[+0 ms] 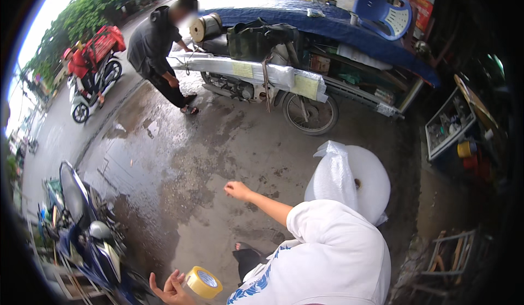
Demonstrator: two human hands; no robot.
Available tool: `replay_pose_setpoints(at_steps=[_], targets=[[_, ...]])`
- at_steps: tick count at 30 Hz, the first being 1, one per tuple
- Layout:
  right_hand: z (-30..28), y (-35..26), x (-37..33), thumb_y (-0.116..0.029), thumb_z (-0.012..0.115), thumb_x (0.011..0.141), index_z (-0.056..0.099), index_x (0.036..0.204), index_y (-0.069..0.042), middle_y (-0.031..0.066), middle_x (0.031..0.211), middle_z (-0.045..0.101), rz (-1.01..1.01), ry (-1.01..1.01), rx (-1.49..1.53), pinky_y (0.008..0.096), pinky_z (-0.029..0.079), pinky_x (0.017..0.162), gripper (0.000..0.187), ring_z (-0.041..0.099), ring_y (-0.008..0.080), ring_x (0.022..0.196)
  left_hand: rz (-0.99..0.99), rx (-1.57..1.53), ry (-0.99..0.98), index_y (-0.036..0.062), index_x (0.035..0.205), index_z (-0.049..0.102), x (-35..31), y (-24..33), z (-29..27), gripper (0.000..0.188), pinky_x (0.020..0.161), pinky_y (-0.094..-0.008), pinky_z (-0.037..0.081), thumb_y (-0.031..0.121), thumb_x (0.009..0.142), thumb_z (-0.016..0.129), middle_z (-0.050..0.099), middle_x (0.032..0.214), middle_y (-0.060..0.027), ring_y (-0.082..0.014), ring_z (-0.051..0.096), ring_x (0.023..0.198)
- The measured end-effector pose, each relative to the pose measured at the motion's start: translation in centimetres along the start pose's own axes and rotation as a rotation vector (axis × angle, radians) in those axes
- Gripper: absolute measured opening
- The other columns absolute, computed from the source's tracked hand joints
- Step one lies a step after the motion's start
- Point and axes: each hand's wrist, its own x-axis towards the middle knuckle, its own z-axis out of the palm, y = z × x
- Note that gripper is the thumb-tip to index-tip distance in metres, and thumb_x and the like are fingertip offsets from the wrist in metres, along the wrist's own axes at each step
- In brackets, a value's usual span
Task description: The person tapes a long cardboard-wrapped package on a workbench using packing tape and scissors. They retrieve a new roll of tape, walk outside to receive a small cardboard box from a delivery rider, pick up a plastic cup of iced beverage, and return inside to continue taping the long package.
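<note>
Yellowish roll of packing tape (203, 282): held loosely in the half-open left hand (170, 289), right of the blue motorbike (82, 223). Right hand is not seen. Risk, as judged: the roll could be dropped onto the wet concrete floor (180, 157) through the slack grip.

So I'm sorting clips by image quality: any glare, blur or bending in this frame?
Head view: daylight is flat and soft, with pale sky glare on the wet concrete; the fisheye bends the blue-covered stall and leaves black corners; the left hand with its yellow tape roll looks slightly soft at the lower rim; the other person's face is blurred out.
</note>
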Motion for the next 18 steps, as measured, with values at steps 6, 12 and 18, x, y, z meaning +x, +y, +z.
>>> replay_pose_setpoints(at_steps=[6,12,18], targets=[[2.4,13.4,-1.4,-0.030,0.058,0.086,0.066,0.107,0.002,0.0209,0.097,0.071,0.812,-0.913,-0.711,0.0448,0.055,0.069,0.039,0.070,0.0330,0.082,-0.061,-0.062,-0.143,0.0054,0.140,0.038,30.0,-4.9,2.4,0.052,0.073,-0.0411,0.059,0.002,0.093,0.059,0.068,0.103,-0.0242,-0.0309,0.069,0.088],[-12.3,11.4,-4.3,-0.028,0.057,0.088,0.066,0.107,0.003,0.0206,0.095,0.071,1.764,0.152,-0.399,0.0454,0.055,0.065,0.038,0.070,0.0325,0.077,0.082,-0.178,-0.002,0.0034,0.142,0.032,58.2,-12.7,8.5,0.050,0.080,-0.0322,0.056,0.008,0.098,0.057,0.070,0.090,-0.0185,-0.0229,0.071,0.081],[-0.3,10.2,36.1,-0.027,0.055,0.089,0.065,0.108,0.004,0.0203,0.094,0.071,1.585,0.368,-0.172,0.0461,0.054,0.062,0.038,0.070,0.0320,0.073,0.045,-0.258,0.089,-0.0003,0.137,0.035,81.0,-16.0,12.0,0.048,0.082,-0.0303,0.054,0.002,0.095,0.060,0.072,0.090,-0.0184,-0.0216,0.071,0.084]])
